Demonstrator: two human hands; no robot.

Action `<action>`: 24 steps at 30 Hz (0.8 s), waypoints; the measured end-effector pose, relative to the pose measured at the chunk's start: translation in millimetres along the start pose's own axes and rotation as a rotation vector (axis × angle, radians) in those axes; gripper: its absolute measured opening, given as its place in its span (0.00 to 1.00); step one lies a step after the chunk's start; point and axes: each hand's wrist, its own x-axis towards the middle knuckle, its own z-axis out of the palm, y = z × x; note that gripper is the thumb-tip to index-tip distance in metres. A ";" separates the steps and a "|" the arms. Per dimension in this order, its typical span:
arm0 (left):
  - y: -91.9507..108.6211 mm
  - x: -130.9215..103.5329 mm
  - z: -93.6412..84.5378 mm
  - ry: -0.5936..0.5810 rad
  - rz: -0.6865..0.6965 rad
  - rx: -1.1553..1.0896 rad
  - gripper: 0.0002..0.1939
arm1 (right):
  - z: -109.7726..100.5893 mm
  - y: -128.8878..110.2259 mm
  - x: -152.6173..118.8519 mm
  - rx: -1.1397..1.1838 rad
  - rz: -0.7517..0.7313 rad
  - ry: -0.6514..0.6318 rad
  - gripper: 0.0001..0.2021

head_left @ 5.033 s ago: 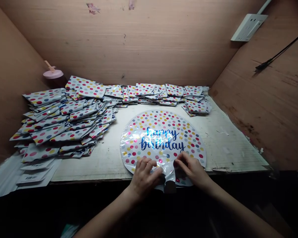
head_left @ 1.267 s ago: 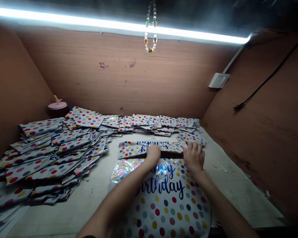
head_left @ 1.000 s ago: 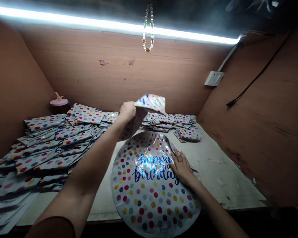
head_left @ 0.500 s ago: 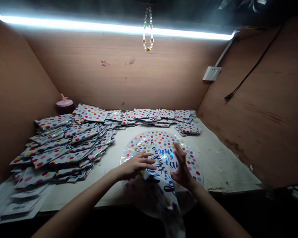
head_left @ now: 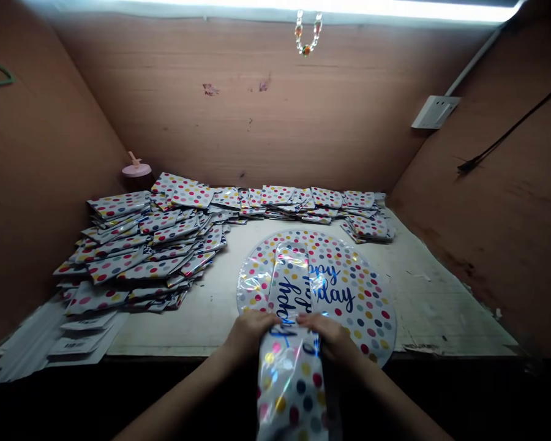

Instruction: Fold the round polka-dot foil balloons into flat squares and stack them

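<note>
A long folded strip of shiny polka-dot foil (head_left: 291,380) with blue lettering runs from the table over its front edge. My left hand (head_left: 251,331) grips its left side, fingers curled, and my right hand (head_left: 333,337) grips the right side at the same height. The strip's far end lies over a round, flat dotted foil sheet (head_left: 362,288) with blue script. This round sheet lies spread on the table. Both thumbs are near each other on top of the strip.
Folded dotted packets (head_left: 142,245) are heaped at the left, and more line the back wall (head_left: 280,196). White papers (head_left: 82,337) lie front left. A pink-lidded cup (head_left: 136,171) stands back left. Beads (head_left: 306,49) hang above; a socket (head_left: 436,112) is on the wall.
Both hands have come together and closed on the strip, which now lies straighter and flatter. Before, the fingers were spread above crumpled foil. The camera view has tilted down.
</note>
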 end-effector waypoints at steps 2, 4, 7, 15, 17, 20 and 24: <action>5.4 14.9 -4.8 0.006 -0.333 -0.062 0.10 | -4.4 4.3 16.5 0.094 0.356 0.063 0.11; 8.2 37.0 -6.9 0.017 -0.593 -0.039 0.11 | -6.9 8.8 35.5 0.079 0.631 0.111 0.10; 8.3 66.3 -0.6 0.061 -0.768 0.042 0.19 | -3.4 14.9 55.0 -0.015 0.782 0.183 0.11; 11.5 76.6 24.0 0.108 -0.739 0.299 0.31 | 20.4 8.3 58.7 -0.270 0.812 0.310 0.09; 6.9 74.1 26.2 0.154 -0.510 0.371 0.28 | 23.0 2.7 56.5 -0.398 0.744 0.286 0.11; -8.7 74.2 26.4 0.018 -0.148 0.376 0.26 | 22.9 -5.6 43.4 -0.522 0.597 0.230 0.12; -24.3 79.6 17.2 -0.138 -0.076 0.326 0.34 | 16.4 -5.9 22.6 -0.646 0.196 0.108 0.31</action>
